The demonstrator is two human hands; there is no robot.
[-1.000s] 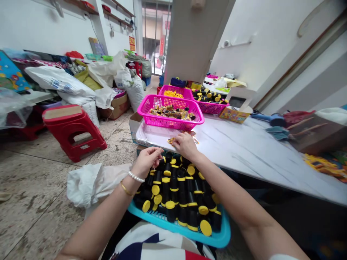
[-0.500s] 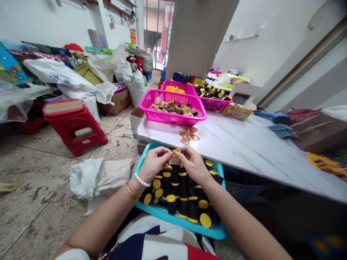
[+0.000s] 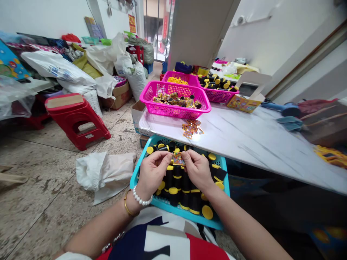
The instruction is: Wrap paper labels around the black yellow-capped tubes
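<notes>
My left hand [image 3: 155,172] and my right hand [image 3: 198,170] are held close together over a turquoise basket [image 3: 225,191]. Between them is a small orange printed label [image 3: 178,159], its printed face turned up. The right thumb and forefinger pinch its right side. At the left edge, the left thumb and forefinger are closed in a pinch. Below the hands, the basket holds many black cylinders with yellow caps [image 3: 173,191], some in rows and some at angles. Several similar orange labels [image 3: 192,128] lie in a loose pile on the white marbled table [image 3: 233,133].
A pink basket [image 3: 151,110] of gold-and-black cylinders stands on the table. Behind it are another pink basket [image 3: 170,74] with yellow parts and one [image 3: 217,95] with black-and-yellow pieces. A red stool [image 3: 77,117] and a white sack [image 3: 105,173] are on the floor at left.
My hands have moved slightly apart, and the label between them shows flatter and more fully. The view has shifted a little, with the baskets now slightly farther right.
</notes>
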